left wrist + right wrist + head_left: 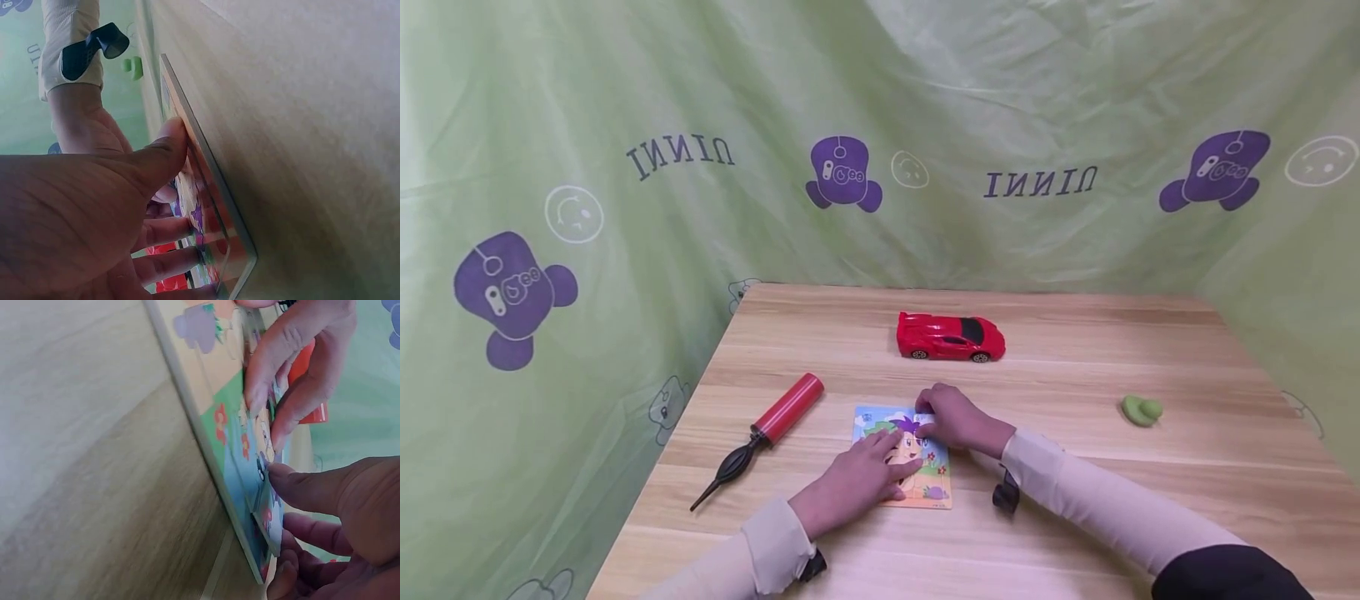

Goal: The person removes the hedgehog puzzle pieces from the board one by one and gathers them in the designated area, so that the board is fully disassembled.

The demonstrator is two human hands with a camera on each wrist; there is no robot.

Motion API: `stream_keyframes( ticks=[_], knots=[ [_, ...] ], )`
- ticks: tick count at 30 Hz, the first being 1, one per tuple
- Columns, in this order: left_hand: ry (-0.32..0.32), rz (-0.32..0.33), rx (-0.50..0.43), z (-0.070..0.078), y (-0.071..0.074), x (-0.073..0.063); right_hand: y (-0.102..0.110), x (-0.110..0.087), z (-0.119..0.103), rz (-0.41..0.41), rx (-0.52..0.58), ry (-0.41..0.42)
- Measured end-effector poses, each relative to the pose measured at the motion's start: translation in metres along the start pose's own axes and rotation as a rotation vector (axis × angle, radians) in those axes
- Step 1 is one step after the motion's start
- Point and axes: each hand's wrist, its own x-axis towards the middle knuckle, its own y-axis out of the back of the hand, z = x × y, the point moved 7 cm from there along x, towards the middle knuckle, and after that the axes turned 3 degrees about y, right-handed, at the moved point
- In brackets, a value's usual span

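Fingers (319, 534) of the right hand (961, 420) were bent in a narrow pinch with the thumb, gripping a thin, flat, picture-printed puzzle piece (269, 517), which stood slightly raised at the upper right corner of a rectangular, pale-edged cartoon puzzle board (935, 477). Those of the left hand (856, 481) were spread, closed round nothing, resting on the board's printed face. Beneath them the board lay flat on the light wood-grain table (1075, 375). Work on that corner piece seemed the step in hand, though whether setting or lifting could not be told; the next move seemed to call for gentle, level finger pressure and a steadied board. Farther out lay a glossy red toy car (949, 337), a red-barrelled, black-nozzled hand pump (788, 408) to the left, and a small, rounded green object (1141, 410) to the right
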Motion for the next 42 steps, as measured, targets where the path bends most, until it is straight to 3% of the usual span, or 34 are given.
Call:
stream_keyframes(
  ticks=[9,18,22,27,35,39,42],
  knots=[
    [-0.041,0.017,0.078,0.000,0.001,0.003,0.003,0.009,0.016,-0.073,0.152,-0.087],
    [-0.024,0.019,0.065,-0.003,0.001,0.000,0.033,0.007,0.033,-0.084,0.270,-0.077],
    [-0.031,0.023,0.056,-0.002,0.001,-0.001,0.056,-0.005,0.048,-0.062,0.206,-0.033],
    [-0.026,0.008,0.021,-0.003,0.000,-0.001,0.081,-0.030,0.080,-0.116,0.074,0.025],
    [-0.038,-0.010,-0.049,0.000,-0.001,-0.001,0.093,-0.061,0.122,-0.198,0.017,-0.012],
    [-0.048,-0.006,-0.076,0.000,-0.002,-0.003,0.092,-0.064,0.128,-0.167,-0.024,-0.020],
    [-0.038,-0.014,-0.084,-0.001,-0.002,-0.004,0.095,-0.063,0.125,-0.099,-0.083,-0.029]
  ],
)
